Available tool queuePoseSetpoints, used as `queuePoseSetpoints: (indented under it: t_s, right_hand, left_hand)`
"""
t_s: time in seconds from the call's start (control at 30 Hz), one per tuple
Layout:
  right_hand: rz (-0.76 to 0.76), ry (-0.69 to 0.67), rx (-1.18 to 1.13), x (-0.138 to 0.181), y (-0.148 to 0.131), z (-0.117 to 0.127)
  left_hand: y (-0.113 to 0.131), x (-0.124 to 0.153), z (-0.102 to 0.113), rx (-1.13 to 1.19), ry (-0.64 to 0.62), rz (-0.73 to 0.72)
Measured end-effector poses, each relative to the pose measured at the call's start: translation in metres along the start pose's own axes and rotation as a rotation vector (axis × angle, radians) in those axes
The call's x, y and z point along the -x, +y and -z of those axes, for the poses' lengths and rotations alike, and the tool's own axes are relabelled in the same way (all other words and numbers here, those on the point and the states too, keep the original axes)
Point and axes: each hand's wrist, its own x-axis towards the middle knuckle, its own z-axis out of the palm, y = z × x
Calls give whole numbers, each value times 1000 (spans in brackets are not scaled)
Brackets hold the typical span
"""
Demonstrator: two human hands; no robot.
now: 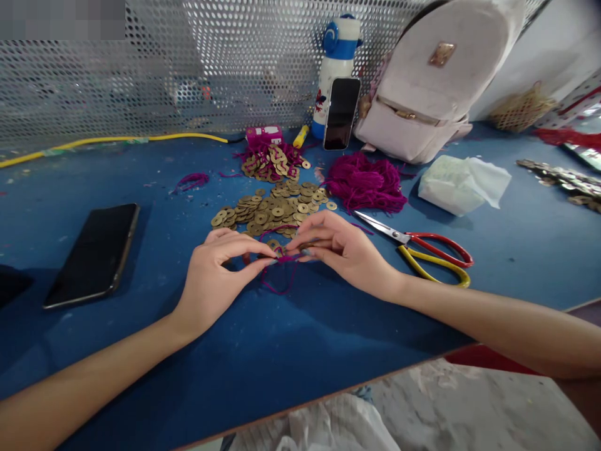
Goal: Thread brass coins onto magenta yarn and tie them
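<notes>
Between my hands, just above the blue table, is a purple cord (280,290) with a loop hanging down. My left hand (220,269) pinches it between thumb and forefinger. From the other side, my right hand (340,250) grips the cord with thumb and fingers, and a brass coin seems partly hidden among them. Directly behind the hands spreads a pile of holed brass coins (277,210). Farther back lies a heap of coins tied with purple cord (277,164). A bundle of purple cords (366,181) rests to the right of the pile.
Scissors (413,241) with red and yellow handles lie right of my right hand. A phone (94,254) lies at left; another phone (342,114) leans against a bottle (340,47). A backpack (432,81), tissue pack (457,185) and yellow cable (141,139) are also on the table.
</notes>
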Motion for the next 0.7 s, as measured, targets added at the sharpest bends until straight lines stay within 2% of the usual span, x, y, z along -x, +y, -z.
queuePoseSetpoints:
  t_s: [0.1, 0.27, 0.5, 0.7]
  right_hand:
    - [-27, 52, 57, -1, -5, 5]
    - [55, 86, 210, -2, -9, 10]
    - [-40, 155, 15, -3, -9, 6]
    - [-139, 141, -70, -3, -4, 6]
  left_hand:
    - [0, 0, 0, 3, 4, -2]
    - [-1, 0, -2, -2, 7, -18]
    - [-3, 1, -1, 3, -3, 16]
    - [-2, 1, -1, -4, -13, -10]
